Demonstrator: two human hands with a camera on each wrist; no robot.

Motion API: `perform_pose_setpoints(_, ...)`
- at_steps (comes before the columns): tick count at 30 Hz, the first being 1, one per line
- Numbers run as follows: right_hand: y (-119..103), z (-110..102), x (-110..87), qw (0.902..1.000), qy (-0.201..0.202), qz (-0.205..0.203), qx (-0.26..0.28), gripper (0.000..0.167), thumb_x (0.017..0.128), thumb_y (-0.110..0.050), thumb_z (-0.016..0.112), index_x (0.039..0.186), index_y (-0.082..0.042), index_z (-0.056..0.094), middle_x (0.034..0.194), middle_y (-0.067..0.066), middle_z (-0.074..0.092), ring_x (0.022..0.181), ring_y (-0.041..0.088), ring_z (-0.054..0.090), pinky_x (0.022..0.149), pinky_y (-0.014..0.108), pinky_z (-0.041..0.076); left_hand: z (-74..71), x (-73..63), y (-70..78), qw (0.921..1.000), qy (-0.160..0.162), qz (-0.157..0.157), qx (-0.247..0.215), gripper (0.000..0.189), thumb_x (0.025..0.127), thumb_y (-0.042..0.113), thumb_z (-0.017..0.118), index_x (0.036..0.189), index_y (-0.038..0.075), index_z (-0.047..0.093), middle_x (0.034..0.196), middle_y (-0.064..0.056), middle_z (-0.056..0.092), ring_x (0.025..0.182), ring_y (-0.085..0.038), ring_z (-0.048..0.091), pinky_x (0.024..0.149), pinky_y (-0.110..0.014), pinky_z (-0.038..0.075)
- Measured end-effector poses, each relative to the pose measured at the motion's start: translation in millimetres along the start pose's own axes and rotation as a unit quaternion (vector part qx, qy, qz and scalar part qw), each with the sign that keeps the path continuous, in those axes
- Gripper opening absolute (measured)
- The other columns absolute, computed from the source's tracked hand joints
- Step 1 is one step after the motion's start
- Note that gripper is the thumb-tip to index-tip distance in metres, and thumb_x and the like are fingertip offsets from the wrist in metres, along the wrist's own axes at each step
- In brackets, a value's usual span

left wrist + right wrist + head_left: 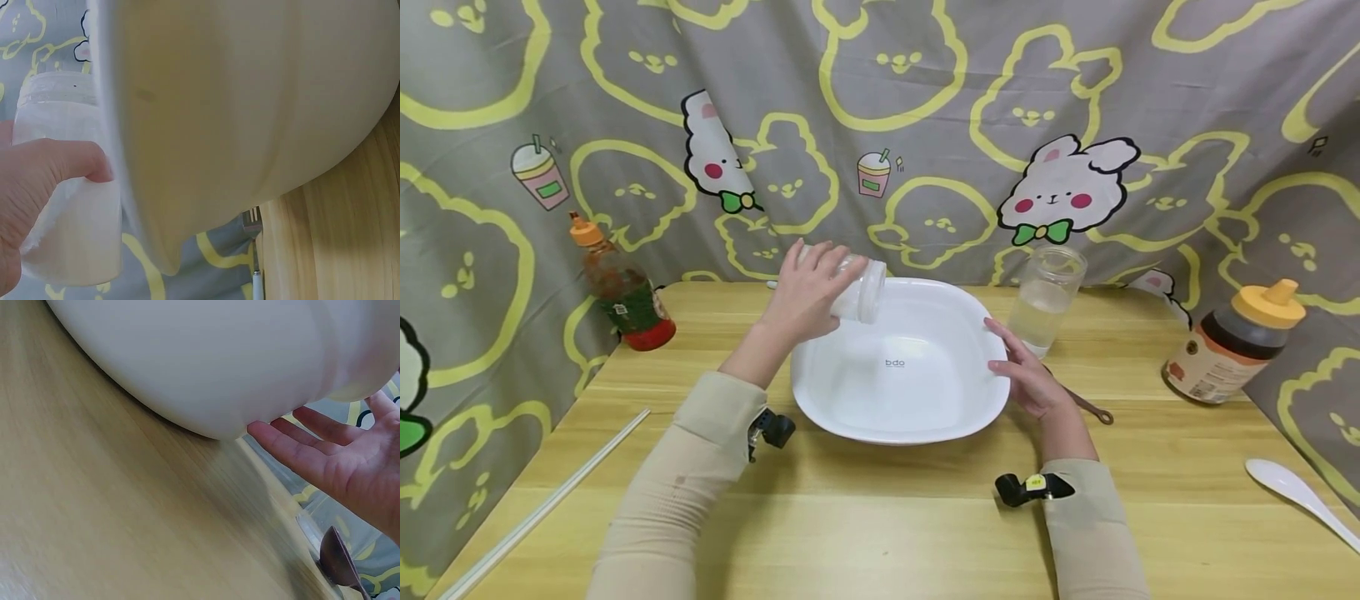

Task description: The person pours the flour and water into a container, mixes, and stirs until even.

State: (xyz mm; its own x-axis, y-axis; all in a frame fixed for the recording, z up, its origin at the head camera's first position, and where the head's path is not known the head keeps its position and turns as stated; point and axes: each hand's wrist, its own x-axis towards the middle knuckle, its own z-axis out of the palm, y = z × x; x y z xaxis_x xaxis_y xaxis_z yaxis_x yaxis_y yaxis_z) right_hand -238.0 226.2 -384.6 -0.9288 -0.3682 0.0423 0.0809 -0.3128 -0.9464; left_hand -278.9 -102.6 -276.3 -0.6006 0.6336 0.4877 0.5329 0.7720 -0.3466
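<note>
Gripping clear jar in L hand, tilting it over far-left side of white basin mid-worktop, holding basin's right rim w/ R hand, prob. pouring, next calling for tipping jar steeper & steadying basin.

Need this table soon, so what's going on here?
A person's left hand grips a clear jar with white contents, tipped sideways over the white basin. Their right hand touches the basin's right side. Whether anything pours is hard to tell. A glass of clear liquid stands beyond that hand.
</note>
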Motion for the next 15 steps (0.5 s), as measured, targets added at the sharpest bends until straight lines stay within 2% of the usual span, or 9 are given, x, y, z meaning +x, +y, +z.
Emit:
perform_pose_setpoints(11,-0.3,-0.3,-0.1,1.0000,0.001,0.001,-0.002,0.063,0.085,0.006,0.041,0.138,-0.022,0.020,0.137,0.009,0.012,0.103,0.027,0.045,0.070,0.042,0.048,-1.5,4.7,4.9,0.9990,-0.008,0.024,0.036,0.078,0.057,0.020,0.073,0.124,0.021,0.033,0.123,-0.014,0.038,0.115,-0.034,0.029,0.096,-0.054,0.014)
perform_pose_setpoints(15,0.0,-0.3,-0.1,1.0000,-0.002,-0.004,-0.001,0.063,0.085,0.006,0.040,0.138,-0.021,0.020,0.137,0.009,0.013,0.102,0.026,0.046,0.069,0.041,0.048,-2.9,6.5,6.8,0.9984,-0.023,0.028,0.043,0.077,0.058,0.019,0.072,0.125,0.021,0.033,0.124,-0.014,0.037,0.116,-0.035,0.028,0.096,-0.055,0.013)
